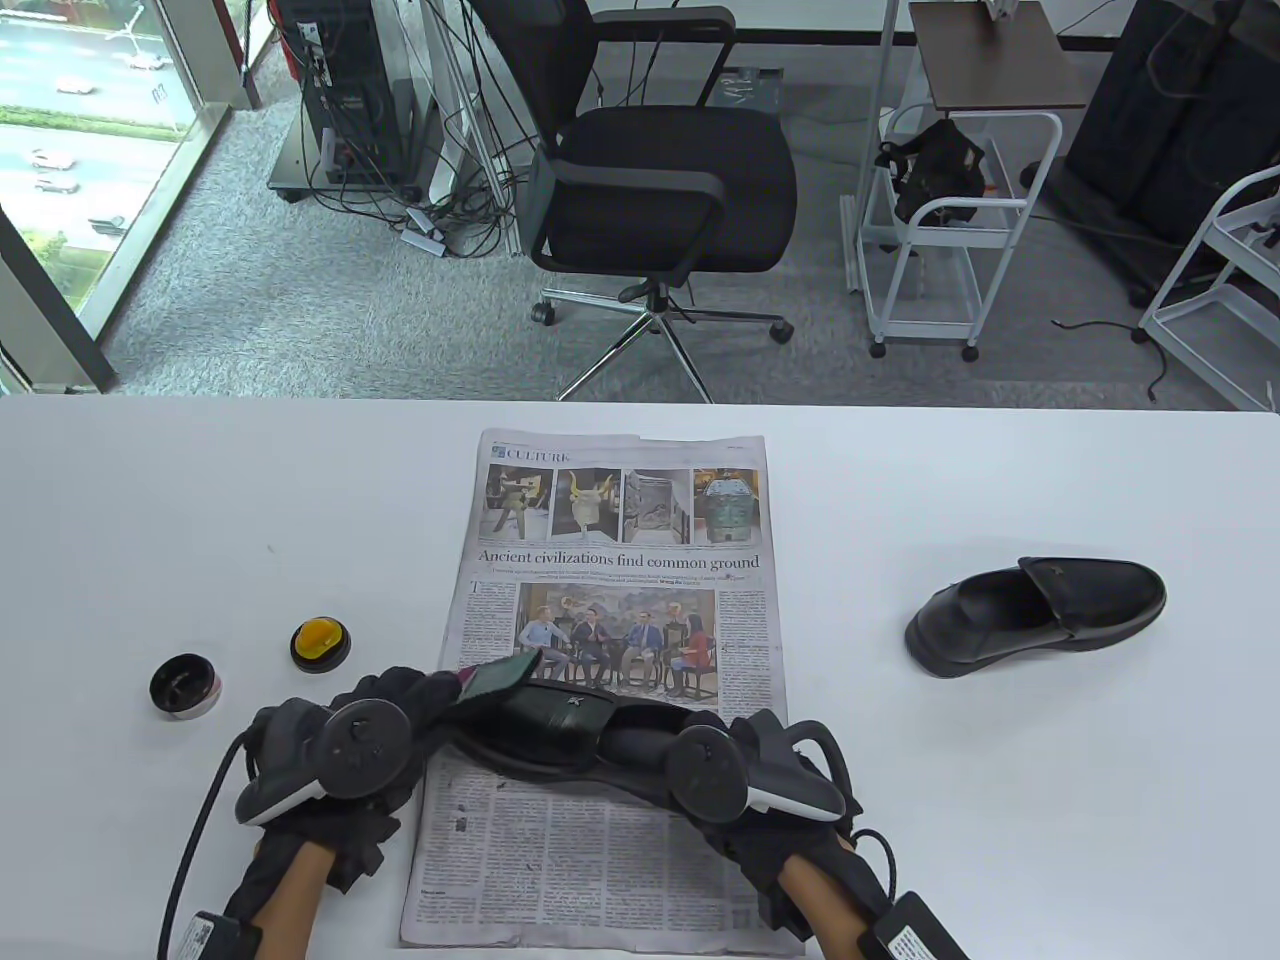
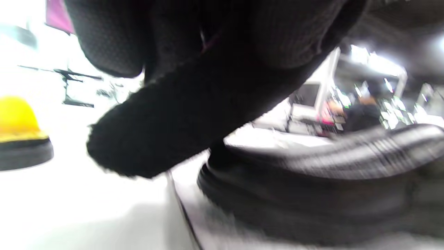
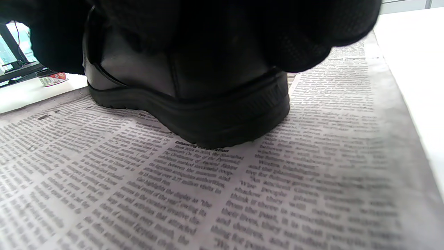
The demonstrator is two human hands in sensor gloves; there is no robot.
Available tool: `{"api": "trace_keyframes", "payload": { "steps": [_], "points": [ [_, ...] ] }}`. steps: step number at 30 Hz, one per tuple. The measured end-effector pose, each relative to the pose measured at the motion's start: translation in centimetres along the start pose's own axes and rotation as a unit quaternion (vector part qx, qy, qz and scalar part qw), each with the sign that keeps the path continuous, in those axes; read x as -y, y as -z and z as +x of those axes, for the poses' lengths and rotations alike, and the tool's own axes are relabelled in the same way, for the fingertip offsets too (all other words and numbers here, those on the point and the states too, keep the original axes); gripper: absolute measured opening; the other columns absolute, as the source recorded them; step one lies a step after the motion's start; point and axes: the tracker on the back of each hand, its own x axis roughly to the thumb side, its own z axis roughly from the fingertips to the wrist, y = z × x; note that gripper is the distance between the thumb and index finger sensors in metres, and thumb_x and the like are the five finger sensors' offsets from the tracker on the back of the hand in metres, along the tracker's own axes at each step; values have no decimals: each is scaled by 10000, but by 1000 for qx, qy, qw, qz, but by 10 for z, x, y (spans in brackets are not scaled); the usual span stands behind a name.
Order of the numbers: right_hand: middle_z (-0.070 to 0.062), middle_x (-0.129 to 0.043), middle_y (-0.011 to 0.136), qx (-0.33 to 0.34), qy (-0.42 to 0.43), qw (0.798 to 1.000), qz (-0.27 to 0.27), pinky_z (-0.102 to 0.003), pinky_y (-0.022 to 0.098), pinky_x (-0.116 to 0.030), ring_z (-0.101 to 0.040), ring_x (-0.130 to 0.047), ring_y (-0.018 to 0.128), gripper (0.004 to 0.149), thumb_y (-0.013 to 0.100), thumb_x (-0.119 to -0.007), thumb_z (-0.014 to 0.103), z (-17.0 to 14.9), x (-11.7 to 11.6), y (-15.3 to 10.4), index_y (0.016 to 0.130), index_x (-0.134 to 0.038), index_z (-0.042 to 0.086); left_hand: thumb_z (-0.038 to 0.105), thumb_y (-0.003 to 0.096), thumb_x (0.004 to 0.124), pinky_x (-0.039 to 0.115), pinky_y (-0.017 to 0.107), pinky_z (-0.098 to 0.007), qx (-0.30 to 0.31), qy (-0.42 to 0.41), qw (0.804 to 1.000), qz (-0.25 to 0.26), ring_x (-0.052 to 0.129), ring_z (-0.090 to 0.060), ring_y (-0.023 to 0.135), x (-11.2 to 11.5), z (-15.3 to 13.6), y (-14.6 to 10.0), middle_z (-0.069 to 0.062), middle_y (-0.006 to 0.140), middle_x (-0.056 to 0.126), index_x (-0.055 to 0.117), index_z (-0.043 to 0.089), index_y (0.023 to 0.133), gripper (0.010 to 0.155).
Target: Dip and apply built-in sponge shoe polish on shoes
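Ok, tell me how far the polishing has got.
Done: newspaper spread, polish tin open, its yellow sponge lid set beside it. In hand: left hand and right hand hold one shoe on the paper; neither holds the sponge. Left: dipping, applying, and the second shoe, off the paper.

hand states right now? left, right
Left hand: holds the toe end of the shoe on the newspaper, a dark cloth-like item under its fingers.
Right hand: grips the shoe's heel.
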Motion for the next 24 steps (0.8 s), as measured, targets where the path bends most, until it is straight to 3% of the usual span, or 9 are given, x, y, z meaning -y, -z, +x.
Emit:
{"api": "trace_keyframes", "payload": {
  "steps": [5,9,16,20,24],
  "points": [
    [-73,-637,942,2,-2,1000,1,-597,541,-717,-478,-817,684,410,456,-741,342,0,0,0,850,-733,227,356,589,737,843,565,-539,-20,-28,993,115,1036,-296,686,-8,6,-2,-64,941,909,661,202,1001,447],
    [-72,-637,942,1,-3,1000,1,-598,542,-715,-479,-818,682,410,456,-741,340,0,0,0,850,-733,227,359,583,740,845,569,-526,32,-41,988,144,1022,-314,744,-3,34,2,-61,946,912,667,207,996,446],
    [-71,-637,942,4,-3,1000,-2,-598,541,-716,-478,-817,682,409,457,-740,341,0,0,0,850,-733,228,345,537,798,885,573,-482,167,53,984,17,1021,-280,818,35,83,13,-8,959,927,706,267,984,463],
    [-73,-639,941,4,-3,1000,-2,-598,541,-716,-478,-819,680,407,456,-741,340,0,0,0,847,-736,232,262,535,824,831,598,-535,159,69,985,9,986,-332,812,36,81,14,-55,977,915,778,291,965,433],
    [-71,-640,940,3,-2,1000,-4,-599,540,-716,-480,-818,679,406,455,-741,339,1,0,0,847,-738,231,254,535,828,747,641,-570,134,159,978,-24,881,-316,792,38,68,14,-80,945,804,800,313,959,429]
  ]
}}
